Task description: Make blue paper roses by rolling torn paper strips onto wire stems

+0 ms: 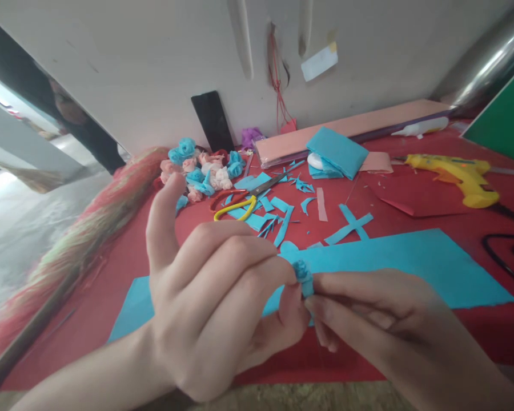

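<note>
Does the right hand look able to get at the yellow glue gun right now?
Probably yes, if it lets go: the right hand pinches a small blue flower, but only flat things, like the blue sheet, seem to lie on the way to the glue gun.

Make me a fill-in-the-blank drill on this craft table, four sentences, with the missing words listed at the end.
1. The left hand and the right hand meet at a small flower whose colour is ____.
2. The scissors have one yellow handle loop and one ____ loop.
3. Two narrow paper strips lie crossed like the letter ____.
4. The glue gun has a body coloured ____.

Missing words: blue; red; X; yellow.
</note>
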Available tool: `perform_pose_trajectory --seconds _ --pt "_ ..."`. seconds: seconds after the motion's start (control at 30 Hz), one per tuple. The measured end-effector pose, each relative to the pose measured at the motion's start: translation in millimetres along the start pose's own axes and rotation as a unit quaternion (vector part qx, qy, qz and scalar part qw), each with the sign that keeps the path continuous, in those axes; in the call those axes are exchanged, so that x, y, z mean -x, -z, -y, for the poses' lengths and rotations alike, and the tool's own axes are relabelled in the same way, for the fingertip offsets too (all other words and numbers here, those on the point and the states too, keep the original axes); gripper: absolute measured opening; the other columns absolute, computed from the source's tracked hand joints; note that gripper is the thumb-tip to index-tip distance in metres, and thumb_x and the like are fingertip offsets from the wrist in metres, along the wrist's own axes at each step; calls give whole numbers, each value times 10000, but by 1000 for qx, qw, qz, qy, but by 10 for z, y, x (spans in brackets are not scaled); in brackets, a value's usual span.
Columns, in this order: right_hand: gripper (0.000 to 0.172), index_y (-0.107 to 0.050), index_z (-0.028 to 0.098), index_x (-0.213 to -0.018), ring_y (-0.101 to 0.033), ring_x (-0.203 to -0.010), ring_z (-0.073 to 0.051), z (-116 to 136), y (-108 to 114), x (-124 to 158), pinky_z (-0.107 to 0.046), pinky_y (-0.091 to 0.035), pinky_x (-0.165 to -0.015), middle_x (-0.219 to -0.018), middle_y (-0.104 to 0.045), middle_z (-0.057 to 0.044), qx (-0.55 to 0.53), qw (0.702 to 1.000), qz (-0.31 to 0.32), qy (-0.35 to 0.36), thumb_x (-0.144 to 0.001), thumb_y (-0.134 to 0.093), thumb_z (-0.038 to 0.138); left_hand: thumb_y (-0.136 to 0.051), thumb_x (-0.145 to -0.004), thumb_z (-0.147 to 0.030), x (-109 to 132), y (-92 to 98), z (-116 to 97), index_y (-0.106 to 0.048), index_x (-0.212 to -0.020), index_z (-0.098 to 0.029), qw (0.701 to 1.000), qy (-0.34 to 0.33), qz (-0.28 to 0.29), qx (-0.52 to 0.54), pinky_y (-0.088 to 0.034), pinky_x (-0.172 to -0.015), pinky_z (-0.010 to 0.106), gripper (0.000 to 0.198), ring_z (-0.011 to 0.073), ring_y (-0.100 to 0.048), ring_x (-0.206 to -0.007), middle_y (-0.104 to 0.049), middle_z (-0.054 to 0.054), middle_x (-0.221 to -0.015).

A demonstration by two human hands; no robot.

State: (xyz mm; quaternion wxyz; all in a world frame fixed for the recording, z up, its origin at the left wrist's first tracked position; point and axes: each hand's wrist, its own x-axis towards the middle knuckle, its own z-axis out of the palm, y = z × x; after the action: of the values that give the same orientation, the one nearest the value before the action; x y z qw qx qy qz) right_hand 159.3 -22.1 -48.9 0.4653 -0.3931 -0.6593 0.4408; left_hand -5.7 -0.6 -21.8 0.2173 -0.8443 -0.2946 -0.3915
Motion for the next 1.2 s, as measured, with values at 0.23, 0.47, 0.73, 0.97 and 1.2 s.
perform_pose_trajectory --seconds 0.23,0.47,0.73,0.97,1.2 --pt "260 -485 196 -493 -475 -365 -40 0 -23 4 -73 -390 -384 -419 -519 87 45 999 -5 -2 -736 -548 126 -617 -692 -156 -36 23 -31 -511 -685 -232 999 9 43 -1 -380 -1075 482 131 124 -589 -629 -595 -84 -612" --pt "271 -503 201 -482 -559 -378 -73 3 -1 58 -81 -461 -396 -409 -587 53 19 997 29 -68 -747 -554 172 -605 -645 -151 5 -19 -3 -497 -673 -209 999 -22 26 -8 -379 -1059 465 126 133 -552 -629 -576 -58 -603" --pt "261 -509 209 -528 -594 -441 -64 -23 -19 63 -68 -464 -439 -464 -616 77 -38 993 33 -108 -763 -612 162 -531 -660 -120 46 -41 -5 -461 -702 -201 998 -9 58 29 -312 -1053 565 115 138 -500 -640 -527 -31 -640" --pt "262 -556 200 -521 -516 -467 -61 40 24 -8 -112 -474 -472 -497 -556 44 -196 954 93 -208 -781 -580 199 -510 -721 -85 1 -11 42 -460 -735 -195 985 43 85 141 -302 -1016 590 122 149 -514 -625 -525 -17 -665" --pt "155 -709 216 -706 -535 -524 -41 20 77 26 -110 -489 -528 -603 -630 56 -276 919 123 -253 -813 -617 152 -473 -877 -158 -36 22 76 -447 -779 -193 920 175 166 310 -446 -647 322 107 126 -480 -669 -492 -22 -697"
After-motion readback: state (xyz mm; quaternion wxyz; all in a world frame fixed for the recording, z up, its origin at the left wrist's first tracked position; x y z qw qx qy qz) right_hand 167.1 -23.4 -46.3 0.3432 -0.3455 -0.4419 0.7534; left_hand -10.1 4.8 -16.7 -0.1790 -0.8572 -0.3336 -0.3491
